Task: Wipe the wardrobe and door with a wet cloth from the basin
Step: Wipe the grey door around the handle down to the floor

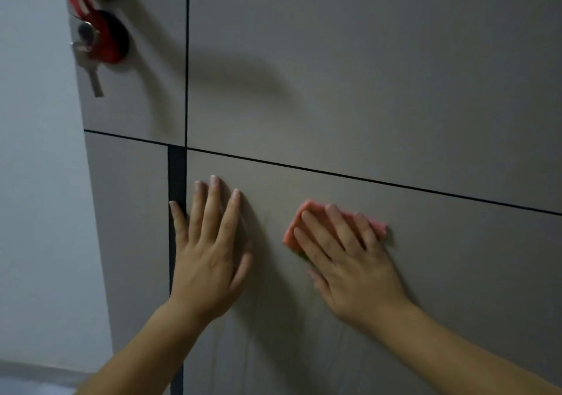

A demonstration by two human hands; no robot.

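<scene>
A grey-brown door [365,75] with thin black grooves fills most of the view. My right hand [349,260] lies flat on its lower panel and presses a folded pink cloth [296,224] against the surface; the cloth shows above and left of my fingers. My left hand [209,248] rests flat on the same panel to the left, fingers spread, holding nothing, with its little finger over a black vertical strip [177,175]. The basin is not in view.
At the top left a lock with hanging keys [89,60] and a red strap [79,2] sits beside black round fittings. A pale wall [36,181] runs down the left side, with a strip of floor [30,379] at the bottom left.
</scene>
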